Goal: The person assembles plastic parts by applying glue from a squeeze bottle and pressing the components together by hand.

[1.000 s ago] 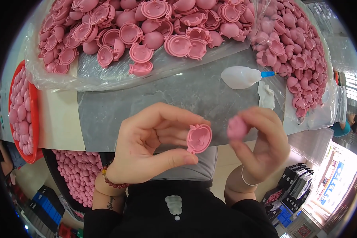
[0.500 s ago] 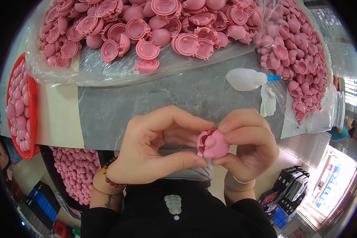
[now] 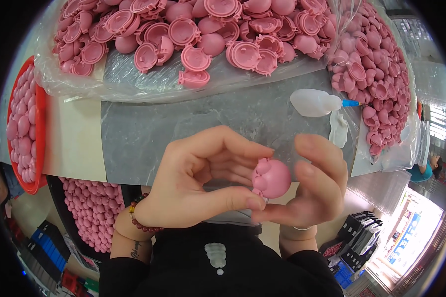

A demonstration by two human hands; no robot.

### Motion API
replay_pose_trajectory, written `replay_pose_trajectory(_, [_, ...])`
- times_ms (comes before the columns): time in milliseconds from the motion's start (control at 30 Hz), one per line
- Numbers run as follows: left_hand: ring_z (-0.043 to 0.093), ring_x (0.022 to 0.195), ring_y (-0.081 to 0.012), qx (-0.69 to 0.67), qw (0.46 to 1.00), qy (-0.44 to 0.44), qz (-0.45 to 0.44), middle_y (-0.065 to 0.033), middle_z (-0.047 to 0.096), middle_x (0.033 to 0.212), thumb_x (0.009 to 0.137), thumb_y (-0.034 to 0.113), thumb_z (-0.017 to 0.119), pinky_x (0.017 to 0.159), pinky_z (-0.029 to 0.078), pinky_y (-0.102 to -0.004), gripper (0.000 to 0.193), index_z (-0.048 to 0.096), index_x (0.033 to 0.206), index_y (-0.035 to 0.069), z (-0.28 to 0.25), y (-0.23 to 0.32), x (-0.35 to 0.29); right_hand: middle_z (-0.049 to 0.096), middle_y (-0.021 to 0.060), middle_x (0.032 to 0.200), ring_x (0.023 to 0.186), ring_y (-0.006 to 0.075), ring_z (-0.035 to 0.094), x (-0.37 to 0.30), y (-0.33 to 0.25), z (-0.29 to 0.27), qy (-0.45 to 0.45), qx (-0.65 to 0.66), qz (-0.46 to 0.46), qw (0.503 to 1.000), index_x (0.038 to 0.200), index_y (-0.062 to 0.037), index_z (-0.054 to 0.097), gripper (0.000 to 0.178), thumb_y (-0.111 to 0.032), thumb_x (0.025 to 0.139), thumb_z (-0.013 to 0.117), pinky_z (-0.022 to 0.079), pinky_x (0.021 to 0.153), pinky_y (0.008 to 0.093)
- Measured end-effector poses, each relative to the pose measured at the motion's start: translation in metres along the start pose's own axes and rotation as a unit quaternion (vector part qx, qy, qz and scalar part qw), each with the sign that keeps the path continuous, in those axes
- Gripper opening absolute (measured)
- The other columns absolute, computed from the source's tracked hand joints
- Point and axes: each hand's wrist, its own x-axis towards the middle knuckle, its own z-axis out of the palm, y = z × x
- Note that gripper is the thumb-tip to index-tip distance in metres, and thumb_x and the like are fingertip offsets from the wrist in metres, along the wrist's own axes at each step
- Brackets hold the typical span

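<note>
A small round pink plastic part (image 3: 274, 179) with short bumps on its left side sits between the thumb and fingertips of my left hand (image 3: 195, 185). The smooth domed side of the part points right. My right hand (image 3: 314, 190) is held just beside it, fingers curved and spread apart, with a gap between them and the part. Both hands are above the near edge of the grey marbled tabletop (image 3: 183, 123). Beyond them, a heap of pink hollow half-shells (image 3: 195, 58) lies on a clear plastic sheet (image 3: 129, 94).
A white squeeze bottle (image 3: 314, 103) with a blue tip lies at the right, beside a whitish scrap (image 3: 338, 128). More pink shells (image 3: 376, 89) fill a clear bag there. At left stand a red basket (image 3: 42, 123) and, lower, a black crate (image 3: 59, 198) of pink balls.
My right hand has let go of the pink part and spread its fingers. The part has turned, so its open side no longer shows. My left hand still holds it.
</note>
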Motion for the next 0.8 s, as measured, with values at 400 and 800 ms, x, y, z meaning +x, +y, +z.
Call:
replay_pose_trajectory(400, [0.056, 0.079, -0.0106, 0.016, 0.999, -0.04, -0.018, -0.0052, 0.058, 0.082, 0.048, 0.011, 0.082, 0.069, 0.041, -0.0219, 0.051, 0.048, 0.085, 0.002, -0.0034, 0.003, 0.0008, 0.059, 0.0084, 0.083, 0.077, 0.0237, 0.058, -0.001, 0.0013, 0.0083, -0.045, -0.012, -0.087, 0.995, 0.077, -0.0038, 0.06, 0.018, -0.006, 0.06, 0.065, 0.05, 0.061, 0.0294])
replay_pose_trajectory(800, [0.052, 0.079, -0.012, 0.017, 0.998, -0.052, 0.031, -0.006, 0.054, 0.085, 0.042, 0.017, 0.085, 0.071, 0.04, -0.0237, 0.059, 0.045, 0.084, 0.004, -0.0069, -0.0068, 0.0017, 0.058, 0.0109, 0.082, 0.074, 0.0263, 0.058, -0.0068, 0.0026, 0.0068, -0.012, 0.206, 0.01, 0.978, 0.081, -0.0011, 0.057, 0.019, -0.009, 0.067, 0.066, 0.048, 0.063, 0.0321])
